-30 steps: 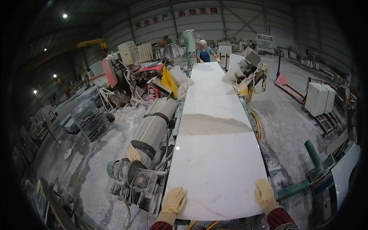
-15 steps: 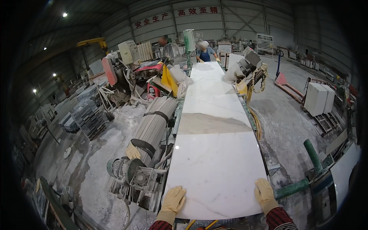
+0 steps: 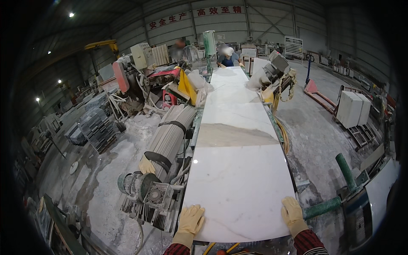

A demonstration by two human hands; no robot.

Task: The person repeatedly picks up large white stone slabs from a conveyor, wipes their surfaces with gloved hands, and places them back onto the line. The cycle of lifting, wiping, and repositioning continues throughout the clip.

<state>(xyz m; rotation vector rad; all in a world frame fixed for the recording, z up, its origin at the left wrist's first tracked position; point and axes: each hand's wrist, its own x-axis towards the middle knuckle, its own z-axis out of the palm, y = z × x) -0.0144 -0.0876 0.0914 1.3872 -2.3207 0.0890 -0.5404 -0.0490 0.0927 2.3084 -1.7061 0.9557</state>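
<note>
A long white polished stone slab [image 3: 238,187] with a grey-brown band across it stretches away from me over a machine bed. My left hand [image 3: 191,219], in a cream rubber glove, rests at its near left edge with fingers stretched over the top. At the near right edge lies my right hand [image 3: 293,213], gloved alike, its fingers extended and flat on the stone. Both thumbs are hard to make out. Beyond the far end, a co-worker [image 3: 229,59] in a white cap and blue clothing leans low, arms out toward the slab.
An electric motor [image 3: 132,185] and a roller-like ribbed bundle [image 3: 170,127] stand left of the slab. A green pipe [image 3: 322,208] juts close to my right hand. Machine heads [image 3: 276,63] flank the far part. A red pallet truck [image 3: 316,93] and stacked slabs [image 3: 353,109] are farther right.
The co-worker has bent lower at the far end. My hands keep their places on the slab; the view has shifted very slightly.
</note>
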